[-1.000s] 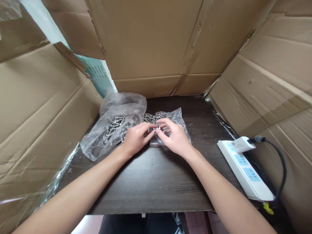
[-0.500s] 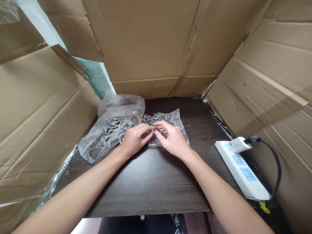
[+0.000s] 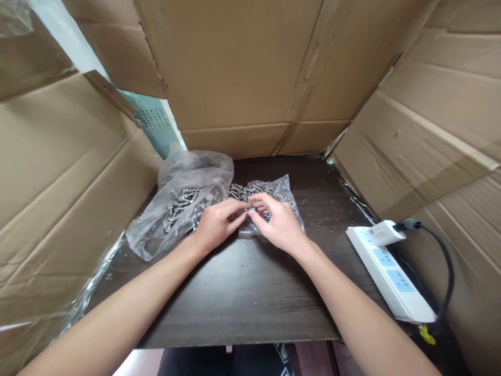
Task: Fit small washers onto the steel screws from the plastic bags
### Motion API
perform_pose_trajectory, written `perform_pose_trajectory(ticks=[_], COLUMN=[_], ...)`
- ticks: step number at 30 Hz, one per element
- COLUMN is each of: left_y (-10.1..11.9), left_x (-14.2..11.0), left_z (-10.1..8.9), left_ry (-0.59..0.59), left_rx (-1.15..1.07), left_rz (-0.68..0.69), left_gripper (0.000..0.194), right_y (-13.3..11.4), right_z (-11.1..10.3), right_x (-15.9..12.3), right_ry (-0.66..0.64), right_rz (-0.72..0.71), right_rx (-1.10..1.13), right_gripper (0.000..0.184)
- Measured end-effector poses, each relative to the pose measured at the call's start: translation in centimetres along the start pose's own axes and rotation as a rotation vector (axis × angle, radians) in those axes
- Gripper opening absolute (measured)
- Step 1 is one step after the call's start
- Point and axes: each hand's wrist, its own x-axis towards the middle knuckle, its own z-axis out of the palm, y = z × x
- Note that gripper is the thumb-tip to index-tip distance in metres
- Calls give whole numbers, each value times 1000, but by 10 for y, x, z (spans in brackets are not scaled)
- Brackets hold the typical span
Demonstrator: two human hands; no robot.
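Observation:
Over the front of the right-hand plastic bag, my left hand and my right hand meet fingertip to fingertip. A small metal bolt shows between them. My left thumb and fingers are pinched on it from the left. My right thumb and index finger close on a small shiny metal piece at the bolt's right end, partly hidden by the fingers. Behind my hands lies a pile of loose bolts. Small nuts and washers are spread on the flat clear bag.
A larger crumpled clear bag with several bolts lies to the left. A white power strip with a plugged-in white adapter and black cable stands on the right. Cardboard walls enclose the dark tabletop on three sides.
The view has shifted slightly. Both hands stay together at the same spot, with only small finger movements around the bolt. Nothing else has moved.

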Motion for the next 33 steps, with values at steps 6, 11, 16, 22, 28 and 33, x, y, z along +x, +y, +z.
perform_pose_trajectory(ticks=[6,11,16,22,28,33], left_y=[5,9,9,9,10,11], left_x=[1,2,2,2,2,2], left_z=[0,-1,-1,-1,-1,0], left_ry=[-1,14,10,-35,-31,-33], left_rx=[7,0,-26,-29,-35,-41], left_rz=[-35,-31,-63,-107,-120,-86], left_gripper=[13,10,8,9,11,12], right_y=[-4,-6,-4,-1,-6,-8], right_z=[-2,-3,-2,-1,-3,-4], right_x=[0,-2,-4,-4,-4,-3], right_ry=[-21,-54,-49,-35,-66,-84], right_rz=[40,35,3,-11,-21,24], right_rx=[-57,-100,-87,-105,-173,-177], right_gripper=[23,29,34,38,34,32])
